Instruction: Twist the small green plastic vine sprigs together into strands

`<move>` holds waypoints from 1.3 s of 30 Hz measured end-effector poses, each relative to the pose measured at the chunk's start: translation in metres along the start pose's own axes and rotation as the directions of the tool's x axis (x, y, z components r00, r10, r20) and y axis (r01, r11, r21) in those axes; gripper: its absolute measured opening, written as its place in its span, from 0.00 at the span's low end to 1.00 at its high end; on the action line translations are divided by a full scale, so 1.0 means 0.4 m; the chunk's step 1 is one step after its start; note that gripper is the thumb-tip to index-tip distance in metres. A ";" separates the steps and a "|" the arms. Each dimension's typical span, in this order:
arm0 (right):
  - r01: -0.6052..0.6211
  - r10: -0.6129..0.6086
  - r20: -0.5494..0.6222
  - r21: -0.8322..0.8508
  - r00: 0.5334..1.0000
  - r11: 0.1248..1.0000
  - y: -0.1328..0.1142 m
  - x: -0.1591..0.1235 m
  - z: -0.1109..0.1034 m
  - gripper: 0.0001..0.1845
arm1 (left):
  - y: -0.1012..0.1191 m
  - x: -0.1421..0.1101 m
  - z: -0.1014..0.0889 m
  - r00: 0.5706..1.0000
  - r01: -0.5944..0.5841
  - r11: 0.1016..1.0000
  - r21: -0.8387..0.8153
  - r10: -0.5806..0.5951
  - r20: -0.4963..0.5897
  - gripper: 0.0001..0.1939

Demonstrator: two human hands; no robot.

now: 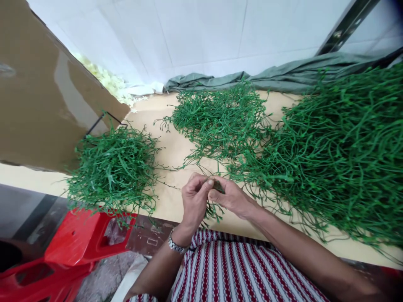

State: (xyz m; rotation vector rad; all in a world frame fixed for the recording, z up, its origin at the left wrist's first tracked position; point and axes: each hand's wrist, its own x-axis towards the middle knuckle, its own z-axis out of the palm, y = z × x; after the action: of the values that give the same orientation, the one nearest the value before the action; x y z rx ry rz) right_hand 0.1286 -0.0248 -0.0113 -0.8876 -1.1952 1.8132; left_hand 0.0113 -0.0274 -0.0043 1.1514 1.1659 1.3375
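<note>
At left, a heap of thin, dark green artificial-looking stems point(116, 167) lies against a brown cardboard box point(53, 92) cut off by the frame edge. The person's left hand point(195, 197), then the right hand point(231, 197), meet with thumbs and fingers pinched nearly closed on slim green strands point(214, 209), the exact grip hidden behind the knuckles. Beyond lies a looser green middle pile point(220, 117), merging rightward into a large, cropped mass of forked green stems point(340, 155).

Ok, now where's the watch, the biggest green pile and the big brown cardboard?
Watch point(178, 246): head view, on its band.
Biggest green pile point(346, 155): head view, among its middle stems.
Brown cardboard point(34, 96): head view, on its flat side.
</note>
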 end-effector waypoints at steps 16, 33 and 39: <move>0.069 -0.047 0.050 -0.645 0.998 0.761 -0.026 -0.021 -0.040 0.07 | 0.016 0.012 0.001 0.901 0.431 0.851 -0.300 -0.425 0.089 0.10; 0.241 -0.321 0.077 -0.825 0.944 0.511 -0.003 -0.001 -0.022 0.11 | 0.000 0.009 0.012 0.966 0.255 0.957 -0.135 -0.257 0.002 0.09; 0.327 -0.618 0.167 -0.932 0.768 0.155 0.014 0.002 -0.006 0.11 | 0.010 0.023 0.040 0.963 0.248 0.936 -0.249 -0.266 -0.038 0.11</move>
State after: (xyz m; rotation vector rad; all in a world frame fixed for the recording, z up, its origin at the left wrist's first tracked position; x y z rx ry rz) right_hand 0.1289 -0.0246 -0.0176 -1.0850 -2.0898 0.2557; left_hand 0.0262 -0.0176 0.0017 0.7526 1.1248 1.2839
